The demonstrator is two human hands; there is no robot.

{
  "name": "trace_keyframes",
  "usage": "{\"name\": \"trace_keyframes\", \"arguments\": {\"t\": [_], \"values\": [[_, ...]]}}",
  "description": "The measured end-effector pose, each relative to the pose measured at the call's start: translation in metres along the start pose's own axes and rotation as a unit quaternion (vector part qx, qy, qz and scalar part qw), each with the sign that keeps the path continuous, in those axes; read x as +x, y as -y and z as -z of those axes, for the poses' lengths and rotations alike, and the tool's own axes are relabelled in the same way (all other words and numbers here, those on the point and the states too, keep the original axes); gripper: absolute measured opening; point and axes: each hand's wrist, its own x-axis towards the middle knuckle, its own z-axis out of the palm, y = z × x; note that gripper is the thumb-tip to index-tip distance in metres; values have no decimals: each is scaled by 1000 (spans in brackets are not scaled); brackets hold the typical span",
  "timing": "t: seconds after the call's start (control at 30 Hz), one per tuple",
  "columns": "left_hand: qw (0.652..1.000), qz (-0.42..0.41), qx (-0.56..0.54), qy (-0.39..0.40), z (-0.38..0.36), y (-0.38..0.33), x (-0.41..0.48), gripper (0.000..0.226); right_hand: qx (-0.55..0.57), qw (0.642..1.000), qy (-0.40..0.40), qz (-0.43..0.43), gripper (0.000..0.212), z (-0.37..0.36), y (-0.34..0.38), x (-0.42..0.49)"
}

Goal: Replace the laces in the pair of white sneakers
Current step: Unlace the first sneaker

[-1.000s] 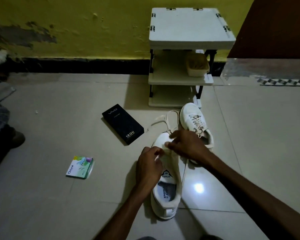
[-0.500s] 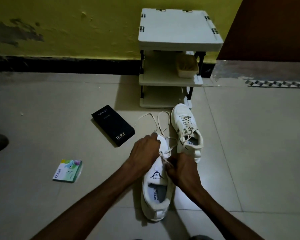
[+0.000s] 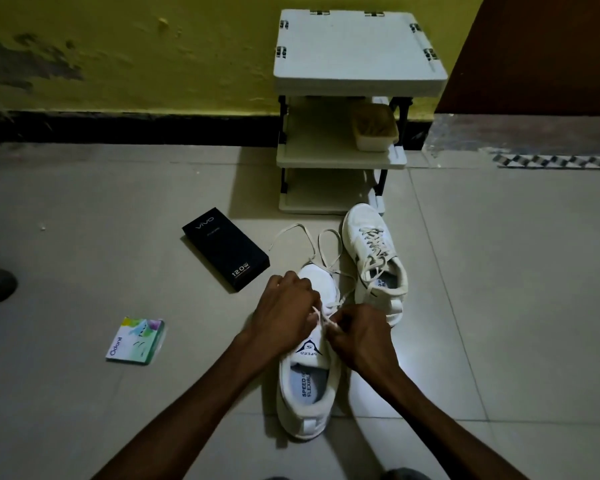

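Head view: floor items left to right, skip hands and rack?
Odonil packet → black box → near sneaker → far sneaker

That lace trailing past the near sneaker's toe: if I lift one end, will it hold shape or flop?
Likely floppy: the lace lies in slack loops on the floor. Probably light, so it should drag along without shifting the near sneaker. It looks flat, so a pinch, as the right hand uses, should grip it.
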Motion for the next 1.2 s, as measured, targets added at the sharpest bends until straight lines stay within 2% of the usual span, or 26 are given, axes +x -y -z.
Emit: {"name": "trace_keyframes", "arguments": {"t": [0.07,0.2,0.33,0.43,0.5,0.57,0.63,0.67,0.77,0.83,0.93,1.0,1.2], "values": [[998,-24,56,4,-3,-3,0,30,-6,1000,-1,-2,22,-1,-1,1],[996,-43,72,10,-3,0,6,30,-3,1000,3,-5,34,0,0,1],[996,-31,77,20,-1,-5,10,26,6,1000,4,-12,27,0,0,0],[995,32,91,-31,15,2,16,24,12,1000,4,-17,19,3,0,-1],[985,133,17,-105,24,27,20,20,7,1000,6,-23,21,5,0,-2],[957,204,-105,-178,22,50,15,15,10,1000,0,-22,28,4,-1,-2],[939,222,-203,-168,15,54,5,6,14,1000,-1,-17,37,3,0,-2],[942,204,-226,-140,11,52,2,3,13,1000,-3,-12,39,3,1,-2],[956,119,-264,-42,5,42,-2,24,11,1000,-12,3,41,2,2,-2],[968,61,-243,-17,5,35,-4,32,8,1000,-9,3,41,2,2,-1],[994,-9,-110,12,2,18,-4,35,9,1000,-10,2,40,1,0,-1],[999,-29,-21,17,-1,12,0,33,4,1000,-11,1,36,0,-1,-1],[992,-80,98,-11,3,0,9,22,0,1000,-14,1,33,-2,0,-2]]}}
